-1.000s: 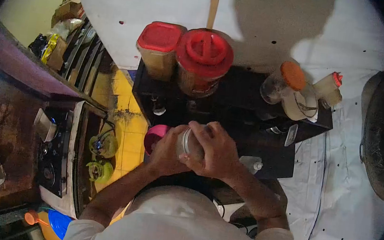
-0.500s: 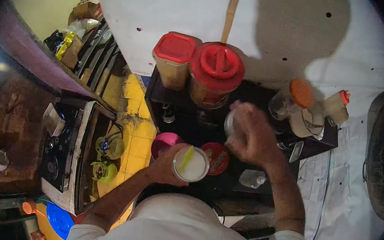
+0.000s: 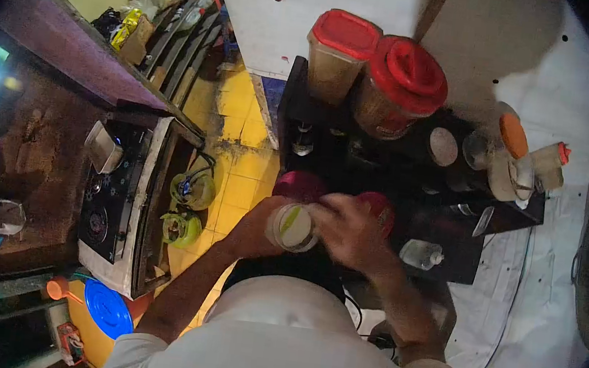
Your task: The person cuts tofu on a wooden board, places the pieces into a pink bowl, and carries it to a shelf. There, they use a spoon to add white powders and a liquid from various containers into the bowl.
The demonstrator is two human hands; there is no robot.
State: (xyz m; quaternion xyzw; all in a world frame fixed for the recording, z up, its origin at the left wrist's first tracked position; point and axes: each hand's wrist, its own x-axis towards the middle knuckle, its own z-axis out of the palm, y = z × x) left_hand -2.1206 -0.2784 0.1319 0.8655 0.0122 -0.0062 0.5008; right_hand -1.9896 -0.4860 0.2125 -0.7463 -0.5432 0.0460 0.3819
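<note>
My left hand (image 3: 254, 229) holds a small open jar (image 3: 292, 227) of white powder, with a green spoon (image 3: 290, 219) standing in it. My right hand (image 3: 349, 230) is at the jar's right rim, fingers curled over its mouth beside the spoon; I cannot tell if they grip the spoon. The jar's pale lid (image 3: 443, 146) lies apart on the dark shelf (image 3: 326, 162) behind. A pink cup (image 3: 299, 184) and a red round tin (image 3: 381, 210) sit just beyond my hands.
Two red-lidded containers (image 3: 338, 54) (image 3: 402, 83) stand at the shelf's back, and orange-capped bottles (image 3: 512, 154) at its right. A small clear bottle (image 3: 420, 254) lies near my right arm. To the left is a stove (image 3: 107, 199) over yellow floor tiles (image 3: 237, 177).
My right hand took the lid off the jar, left it on the shelf behind and came back to the jar's mouth. The view swung to the left.
</note>
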